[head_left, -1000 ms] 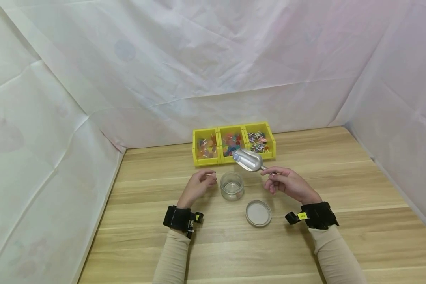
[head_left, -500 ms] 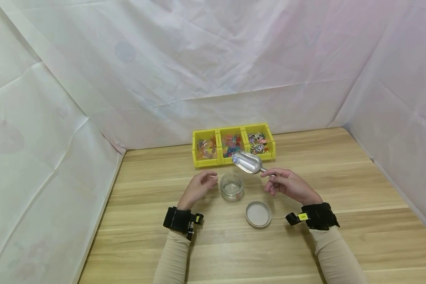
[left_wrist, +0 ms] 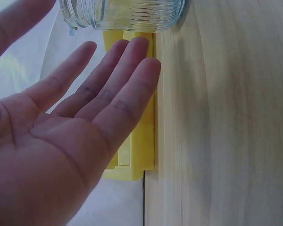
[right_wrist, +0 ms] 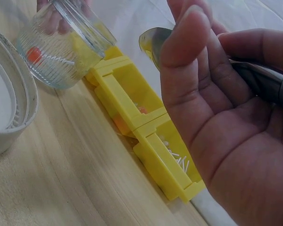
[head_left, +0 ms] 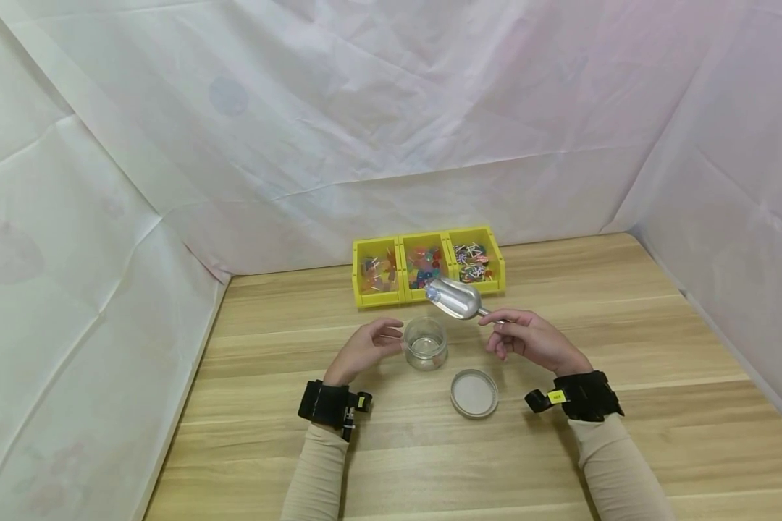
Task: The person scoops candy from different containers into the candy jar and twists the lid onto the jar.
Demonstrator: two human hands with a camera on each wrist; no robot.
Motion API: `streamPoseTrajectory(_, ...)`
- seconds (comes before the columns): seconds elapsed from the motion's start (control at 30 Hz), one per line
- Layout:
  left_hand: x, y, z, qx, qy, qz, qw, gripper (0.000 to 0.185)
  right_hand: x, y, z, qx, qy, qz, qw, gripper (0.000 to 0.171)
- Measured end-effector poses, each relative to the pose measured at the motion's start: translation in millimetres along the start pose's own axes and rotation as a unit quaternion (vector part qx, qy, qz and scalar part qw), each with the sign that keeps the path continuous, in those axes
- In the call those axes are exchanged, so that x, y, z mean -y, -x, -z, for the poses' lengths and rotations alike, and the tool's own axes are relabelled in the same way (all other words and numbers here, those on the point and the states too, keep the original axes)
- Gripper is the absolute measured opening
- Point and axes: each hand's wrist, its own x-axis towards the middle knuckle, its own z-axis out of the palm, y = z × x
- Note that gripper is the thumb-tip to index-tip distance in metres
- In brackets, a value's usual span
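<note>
My right hand (head_left: 534, 340) grips the handle of a metal scoop (head_left: 459, 298), held in the air in front of the yellow bins. A small bluish piece sits at the scoop's tip. Left of the glass jar (head_left: 425, 344) is my left hand (head_left: 363, 349), its fingers loosely extended towards the glass. In the left wrist view the fingertips (left_wrist: 140, 44) lie just below the jar (left_wrist: 127, 14), with nothing in the palm. An orange lollipop (right_wrist: 34, 55) with a white stick shows in the jar in the right wrist view.
Three joined yellow bins (head_left: 400, 295) of lollipops stand behind the jar, near the white cloth wall (head_left: 391, 130). A round lid (head_left: 474, 394) lies on the wooden table (head_left: 430, 470) in front of the jar, its pale inner face up.
My left hand has moved slightly right, its fingers straighter and closer to the jar. The scoop in my right hand has dropped slightly, then stayed nearly still.
</note>
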Motion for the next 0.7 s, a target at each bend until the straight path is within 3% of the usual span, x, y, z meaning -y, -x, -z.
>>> streamPoseTrajectory(0.27,-2.7,1.8,-2.8,0.03,0.013,-0.006,0.9994,0.061,0.8,0.0,0.4,0.001,0.001,-0.004,1.0,0.027)
streamPoseTrajectory(0.7,-4.3,-1.6,-8.4,0.034,-0.003,0.011,0.9994,0.067,-0.7,-0.1,2.6,0.017,-0.002,0.002,1.0,0.029)
